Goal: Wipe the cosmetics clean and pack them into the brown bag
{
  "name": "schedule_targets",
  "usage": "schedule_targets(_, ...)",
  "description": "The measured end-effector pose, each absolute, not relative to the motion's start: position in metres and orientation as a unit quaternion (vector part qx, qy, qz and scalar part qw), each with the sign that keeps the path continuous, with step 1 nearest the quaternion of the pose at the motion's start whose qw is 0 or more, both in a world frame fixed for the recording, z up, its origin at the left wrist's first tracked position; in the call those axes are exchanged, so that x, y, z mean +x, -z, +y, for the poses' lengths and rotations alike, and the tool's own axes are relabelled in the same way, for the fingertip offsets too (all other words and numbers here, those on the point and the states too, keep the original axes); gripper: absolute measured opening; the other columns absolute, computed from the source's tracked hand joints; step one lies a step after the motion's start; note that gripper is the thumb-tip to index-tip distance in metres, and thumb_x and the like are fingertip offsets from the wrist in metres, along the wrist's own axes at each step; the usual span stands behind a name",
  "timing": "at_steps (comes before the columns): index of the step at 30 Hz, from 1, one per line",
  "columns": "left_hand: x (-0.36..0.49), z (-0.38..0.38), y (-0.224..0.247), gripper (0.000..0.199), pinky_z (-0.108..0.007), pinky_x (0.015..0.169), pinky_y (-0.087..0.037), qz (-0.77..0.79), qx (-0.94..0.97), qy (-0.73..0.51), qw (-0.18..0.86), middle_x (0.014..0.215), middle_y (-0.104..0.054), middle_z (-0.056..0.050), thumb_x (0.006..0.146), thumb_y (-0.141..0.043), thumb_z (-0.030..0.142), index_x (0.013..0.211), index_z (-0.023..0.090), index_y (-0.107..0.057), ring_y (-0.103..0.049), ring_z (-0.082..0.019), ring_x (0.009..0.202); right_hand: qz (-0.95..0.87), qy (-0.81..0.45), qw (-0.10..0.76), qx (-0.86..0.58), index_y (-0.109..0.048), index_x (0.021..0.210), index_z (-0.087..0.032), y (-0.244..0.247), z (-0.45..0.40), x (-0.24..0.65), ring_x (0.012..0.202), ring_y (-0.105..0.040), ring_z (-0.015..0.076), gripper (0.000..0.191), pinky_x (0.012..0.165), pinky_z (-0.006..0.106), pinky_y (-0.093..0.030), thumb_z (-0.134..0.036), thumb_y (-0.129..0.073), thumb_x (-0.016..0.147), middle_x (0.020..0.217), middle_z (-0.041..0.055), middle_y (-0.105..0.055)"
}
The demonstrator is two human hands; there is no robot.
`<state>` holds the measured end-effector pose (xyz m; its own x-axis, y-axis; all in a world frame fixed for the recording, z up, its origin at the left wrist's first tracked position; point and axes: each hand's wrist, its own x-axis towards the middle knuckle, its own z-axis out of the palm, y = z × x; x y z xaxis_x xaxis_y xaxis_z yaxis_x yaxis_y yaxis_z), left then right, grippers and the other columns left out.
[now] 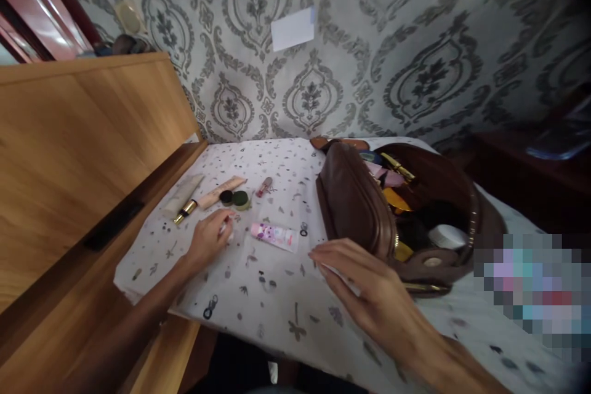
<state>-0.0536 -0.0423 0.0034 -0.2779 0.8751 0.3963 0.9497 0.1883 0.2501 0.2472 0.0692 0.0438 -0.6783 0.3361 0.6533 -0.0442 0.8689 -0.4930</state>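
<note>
My left hand [210,239] is over the cloth at centre left, fingers curled inward. A small pale bit shows at its fingertips, too unclear to name. Just beyond it are two small round jars with dark lids, a black one [226,197] and a green one [241,200]. A pink-and-white tube [274,237] lies flat between my two hands. My right hand [362,286] has its fingers stretched out, with nothing seen in it, beside the front of an open brown handbag [353,197]. Inside the bag are a white round-ended item [447,236] and several yellow and pink items.
A peach tube [221,192], a gold-capped tube [185,212], a pale tube [183,195] and a tiny clear-and-red bottle [265,187] lie on the patterned cloth [295,295]. A wooden panel [101,111] borders the left. Patterned wall rises behind; a blurred patch covers something at right.
</note>
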Motion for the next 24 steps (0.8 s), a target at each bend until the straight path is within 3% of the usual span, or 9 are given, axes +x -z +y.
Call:
schedule_targets(5,-0.074,-0.019,-0.010,0.029,-0.036,0.087,-0.052,-0.774,-0.574,0.247,0.102,0.110,-0.069,-0.010,0.096,-0.043,0.024,0.118,0.017,-0.060,-0.065,-0.023,0.098,-0.892,-0.298,0.327,-0.092,-0.071,0.097,-0.017,-0.015,0.061,0.211,0.086,-0.068,0.0197,0.023,0.077,0.034,-0.058,-0.012,-0.048,0.094,0.089,0.0078,-0.073)
schedule_targets(13,-0.072,0.013,-0.003,0.051,-0.046,0.103,-0.045,-0.781,-0.599,0.144,0.103,0.136,-0.057,-0.018,0.095,-0.050,0.031,0.143,0.014,-0.044,-0.051,-0.033,0.129,-0.882,-0.345,0.297,-0.123,-0.073,0.100,-0.018,0.011,0.055,0.161,0.093,-0.068,0.0209,0.024,0.086,0.037,-0.054,-0.011,-0.052,0.089,0.095,0.0080,-0.075)
schedule_targets(18,-0.087,0.015,0.011,0.044,-0.049,0.107,-0.043,-0.749,-0.637,0.148,0.105,0.136,-0.058,-0.020,0.095,-0.046,0.032,0.134,0.012,-0.051,-0.051,-0.034,0.130,-0.878,-0.320,0.332,-0.124,-0.072,0.097,-0.018,0.030,0.050,0.154,0.092,-0.067,0.0211,0.023,0.088,0.036,-0.053,-0.011,-0.053,0.087,0.094,0.0080,-0.076)
schedule_targets(24,-0.100,0.020,0.021,0.039,-0.048,0.103,-0.047,-0.715,-0.663,0.190,0.110,0.125,-0.065,-0.013,0.093,-0.045,0.046,0.121,0.022,-0.059,-0.058,-0.033,0.122,-0.870,-0.320,0.346,-0.148,-0.070,0.104,-0.019,0.037,0.053,0.157,0.095,-0.067,0.0216,0.023,0.092,0.036,-0.052,-0.015,-0.054,0.088,0.100,0.0086,-0.075)
